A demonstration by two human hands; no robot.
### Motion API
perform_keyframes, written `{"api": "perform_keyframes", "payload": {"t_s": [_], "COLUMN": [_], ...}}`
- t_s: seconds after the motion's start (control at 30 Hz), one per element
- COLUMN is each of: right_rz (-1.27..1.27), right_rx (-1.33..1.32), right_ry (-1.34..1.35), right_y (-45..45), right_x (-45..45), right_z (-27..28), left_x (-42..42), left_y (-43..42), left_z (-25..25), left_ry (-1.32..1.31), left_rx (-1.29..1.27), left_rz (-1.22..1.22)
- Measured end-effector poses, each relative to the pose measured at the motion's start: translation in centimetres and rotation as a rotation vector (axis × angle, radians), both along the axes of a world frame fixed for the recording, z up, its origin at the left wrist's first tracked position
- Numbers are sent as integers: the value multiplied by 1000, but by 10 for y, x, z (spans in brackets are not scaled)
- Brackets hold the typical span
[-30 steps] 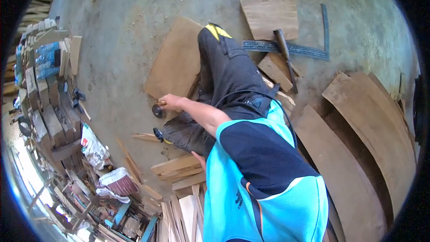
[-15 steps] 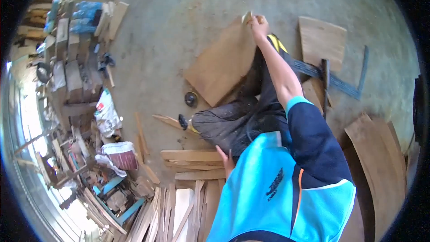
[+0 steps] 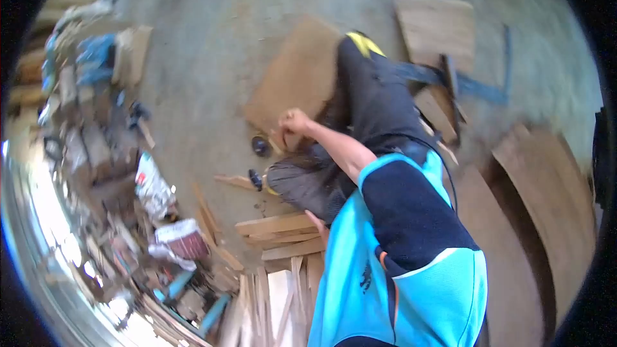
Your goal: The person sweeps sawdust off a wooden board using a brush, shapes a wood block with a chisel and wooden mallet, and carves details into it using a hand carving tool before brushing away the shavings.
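My right hand (image 3: 294,122) is closed over the lower edge of a wide brown board (image 3: 297,71) lying on the floor. What it holds is blurred; a thin pale shape shows just below it. Beside that, to the left, a round black object (image 3: 260,146) rests on the floor. My left hand (image 3: 317,223) lies low against my bent leg, its fingers stretched out and partly hidden by the shirt. Just left of it are several stacked wood strips (image 3: 276,225).
At the upper right lie another board (image 3: 437,29), a metal square (image 3: 485,90) and a dark long-handled tool (image 3: 452,90). Large curved boards (image 3: 546,205) fill the right side. Wood pieces, a white sack (image 3: 153,189) and scrap crowd the left.
Since half a second ago, my right hand has come down from the board's top corner to its lower edge. Earlier it was by the black object. The view has shifted too.
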State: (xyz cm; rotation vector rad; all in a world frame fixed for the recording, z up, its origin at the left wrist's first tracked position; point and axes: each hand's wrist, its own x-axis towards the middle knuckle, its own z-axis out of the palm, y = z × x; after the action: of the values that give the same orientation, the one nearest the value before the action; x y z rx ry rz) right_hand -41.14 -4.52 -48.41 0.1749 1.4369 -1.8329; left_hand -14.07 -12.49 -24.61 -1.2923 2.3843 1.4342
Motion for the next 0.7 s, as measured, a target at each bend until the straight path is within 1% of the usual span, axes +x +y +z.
{"api": "perform_keyframes", "payload": {"t_s": [0.07, 0.1, 0.13, 0.17, 0.2, 0.23, 0.27, 0.3, 0.37, 0.4, 0.43, 0.5, 0.57, 0.6, 0.63, 0.7], "right_rz": [-386, -479, -541, -576, -526, -573, -637, -645, -522, -589, -595, -314, -209, -54, -50, 154], "right_rx": [-131, -152, -407, -451, -340, -396, -509, -519, -52, 55, 52, 167, 382, 398, 396, 483], "right_ry": [-212, -163, -425, -499, -400, -360, -274, -271, 90, 195, 200, -23, 304, 375, 380, 472], "right_y": [66, 90, 100, 106, 106, 95, 83, 86, 90, 93, 99, 120, 121, 133, 137, 145], "right_x": [-34, -46, -58, -63, -67, -74, -81, -89, -106, -109, -109, -103, -81, -75, -72, -62], "right_z": [14, 9, 8, 39, 56, 55, 53, 64, 83, 81, 79, 67, 29, 42, 51, 68], "left_x": [-7, -10, -12, -16, -20, -25, -29, -33, -35, -36, -39, -45, -52, -54, -54, -45], "left_y": [13, 21, 26, 29, 32, 32, 29, 27, 21, 19, 19, 22, 28, 29, 30, 32], "left_z": [-18, -26, -31, -35, -38, -39, -37, -36, -30, -27, -28, -32, -38, -40, -42, -42], "left_ry": [-51, -69, -87, -100, -108, -114, -121, -120, -123, -123, -120, -115, -106, -103, -100, -104], "left_rx": [85, 119, 143, 159, 167, 167, 160, 148, 120, 107, 102, 104, 113, 112, 107, 100], "left_rz": [-90, -126, -159, -188, -211, -235, -256, -266, -273, -277, -284, -304, -320, -322, -318, -299]}}
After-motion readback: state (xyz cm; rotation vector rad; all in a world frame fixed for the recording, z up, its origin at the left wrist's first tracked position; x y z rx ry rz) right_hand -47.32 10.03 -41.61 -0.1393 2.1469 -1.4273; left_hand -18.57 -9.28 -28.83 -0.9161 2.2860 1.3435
